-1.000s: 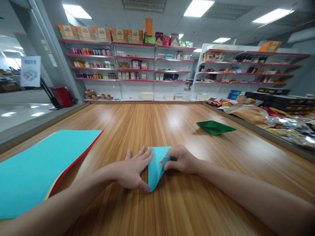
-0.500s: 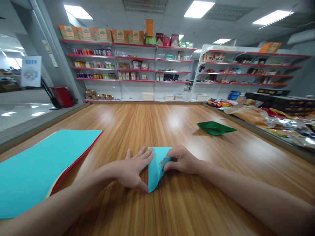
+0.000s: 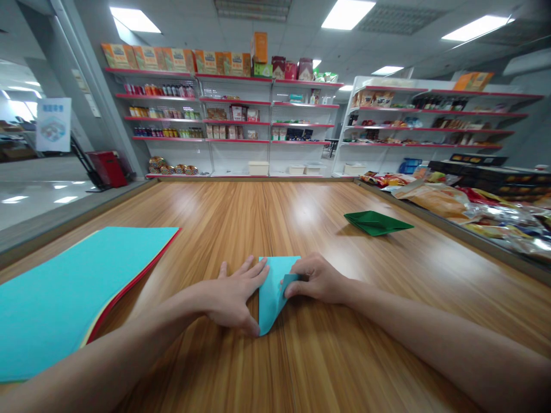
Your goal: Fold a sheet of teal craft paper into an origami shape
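A small folded sheet of light blue paper lies on the wooden table in front of me. My left hand rests on its left edge, fingers spread, with the thumb at the near corner. Pinched between the thumb and fingers of my right hand is the paper's near right corner, bent up and over toward the far side. The near edge curves there, and no flat crease shows along it. Farther off to the right sits a folded green paper boat, apart from both hands.
On the left lies a stack of large coloured sheets, blue on top with yellow and red edges below. Bagged snacks and dark boxes stand beyond the table's right rim. Stocked shelves line the back.
My left thumb has drawn back slightly to the left at the near corner. Otherwise both hands and the blue paper hold almost the same position.
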`<state>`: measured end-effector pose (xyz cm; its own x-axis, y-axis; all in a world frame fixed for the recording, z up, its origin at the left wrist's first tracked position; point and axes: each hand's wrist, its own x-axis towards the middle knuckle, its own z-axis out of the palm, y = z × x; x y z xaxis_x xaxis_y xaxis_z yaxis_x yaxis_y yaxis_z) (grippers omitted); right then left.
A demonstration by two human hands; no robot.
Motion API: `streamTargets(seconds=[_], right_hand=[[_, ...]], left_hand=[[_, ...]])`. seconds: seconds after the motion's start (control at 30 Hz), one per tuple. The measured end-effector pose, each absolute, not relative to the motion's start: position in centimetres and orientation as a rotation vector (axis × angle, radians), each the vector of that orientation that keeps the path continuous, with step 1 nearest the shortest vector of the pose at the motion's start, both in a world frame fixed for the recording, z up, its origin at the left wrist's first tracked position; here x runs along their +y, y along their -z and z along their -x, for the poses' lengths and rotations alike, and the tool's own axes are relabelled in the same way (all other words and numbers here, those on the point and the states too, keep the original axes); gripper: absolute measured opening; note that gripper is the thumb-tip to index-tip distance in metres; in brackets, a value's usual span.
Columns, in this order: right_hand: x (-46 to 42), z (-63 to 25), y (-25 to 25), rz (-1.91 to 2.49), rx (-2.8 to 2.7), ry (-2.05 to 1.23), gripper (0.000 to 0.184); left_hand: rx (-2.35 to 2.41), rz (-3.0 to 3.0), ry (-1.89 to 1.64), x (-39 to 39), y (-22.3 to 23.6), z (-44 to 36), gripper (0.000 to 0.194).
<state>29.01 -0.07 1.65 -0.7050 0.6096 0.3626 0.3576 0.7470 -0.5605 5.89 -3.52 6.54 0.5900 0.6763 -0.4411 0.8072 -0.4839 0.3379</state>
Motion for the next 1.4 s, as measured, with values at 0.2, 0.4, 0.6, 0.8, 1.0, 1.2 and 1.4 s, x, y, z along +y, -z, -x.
streamTargets(seconds=[0.2, 0.4, 0.6, 0.8, 1.0, 1.2, 1.4], right_hand=[[-0.14, -28.91, -1.48, 0.814, -2.36, -0.698, 0.052], [-0.29, -29.0, -1.74, 0.824, -2.368, -0.687, 0.053], [-0.31, -29.0, -1.77, 0.827, -2.377, -0.697, 0.052], [-0.24, -28.95, -1.66, 0.813, -2.37, -0.685, 0.053], [-0.39, -28.92, -1.76, 0.82, -2.36, -0.687, 0.053], [-0.36, -28.91, -1.79, 0.821, -2.37, -0.663, 0.053], [-0.4, -28.82, -1.76, 0.825, -2.37, -0.658, 0.053]], left_hand=[[1.158, -2.305, 0.308, -3.6, -6.41, -5.8, 0.116], [1.147, -2.301, 0.334, -3.62, -6.51, -5.74, 0.118], [1.127, -2.295, 0.309, -3.53, -6.46, -5.61, 0.117], [1.147, -2.285, 0.321, -3.62, -6.48, -5.79, 0.116], [1.17, -2.276, 0.356, -3.59, -6.55, -5.82, 0.118], [1.175, -2.278, 0.363, -3.63, -6.64, -5.89, 0.117], [1.208, -2.241, 0.357, -3.84, -6.86, -6.31, 0.118]])
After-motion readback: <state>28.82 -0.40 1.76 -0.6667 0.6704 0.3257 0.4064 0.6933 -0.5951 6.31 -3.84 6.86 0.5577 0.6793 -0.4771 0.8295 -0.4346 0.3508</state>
